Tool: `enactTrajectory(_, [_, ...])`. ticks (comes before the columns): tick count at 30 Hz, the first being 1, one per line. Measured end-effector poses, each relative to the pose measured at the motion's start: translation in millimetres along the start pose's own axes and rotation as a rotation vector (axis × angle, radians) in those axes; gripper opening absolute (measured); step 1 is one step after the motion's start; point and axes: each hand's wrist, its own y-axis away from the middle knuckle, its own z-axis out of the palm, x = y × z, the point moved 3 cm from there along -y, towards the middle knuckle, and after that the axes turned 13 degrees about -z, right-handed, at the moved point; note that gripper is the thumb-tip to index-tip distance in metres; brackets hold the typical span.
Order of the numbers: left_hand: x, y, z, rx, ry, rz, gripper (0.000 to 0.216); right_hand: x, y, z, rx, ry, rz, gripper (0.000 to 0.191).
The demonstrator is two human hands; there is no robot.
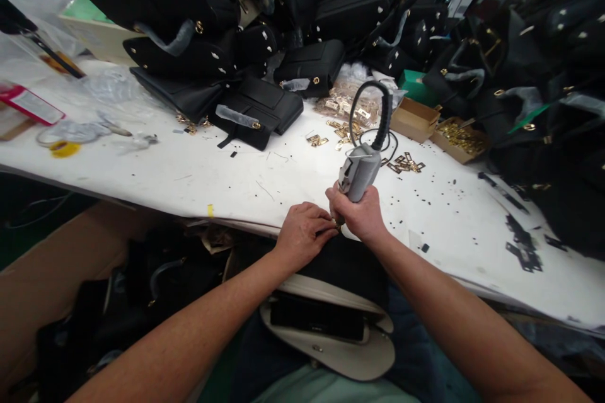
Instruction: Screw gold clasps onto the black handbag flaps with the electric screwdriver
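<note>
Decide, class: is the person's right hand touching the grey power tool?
Touching. The head view shows the right hand wrapped around the lower body of the grey power tool, fingers closed on it with no gap, while the left hand pinches beside its tip.

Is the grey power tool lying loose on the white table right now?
No: the right hand grips the grey power tool upright at the edge of the white table, its tip beside the left hand.
</note>
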Motion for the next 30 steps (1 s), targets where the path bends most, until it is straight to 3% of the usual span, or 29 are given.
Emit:
enactTrajectory(8, [-3, 0, 2, -0.007, 0.025, 0.006, 0.015, 15, 2, 1, -0.1, 0.02, -0.031, 0.034])
enactTrajectory(15, [-2, 0, -4, -0.04, 0.062, 0.026, 0.017, -2, 3, 11, -0.152, 0.01, -0.076, 0.03])
enactTrajectory(20, [4, 2, -16, -0.131, -0.022, 0.024, 0.029, -11, 0, 19, -0.178, -0.056, -0.103, 0.022])
enactTrajectory(23, [10, 6, -22, -0.144, -0.176, -0.05, 0.036, -16, -3, 19, -0.198, -0.16, -0.074, 0.028])
enactTrajectory(26, [17, 9, -25, -0.148, -0.28, -0.097, 0.026, -27, -5, 16, -0.198, -0.277, -0.061, 0.037])
enactTrajectory(30, [21, 10, -25, -0.174, -0.349, -0.127, 0.018, -42, -9, 4, -0.067, -0.326, -0.037, 0.047])
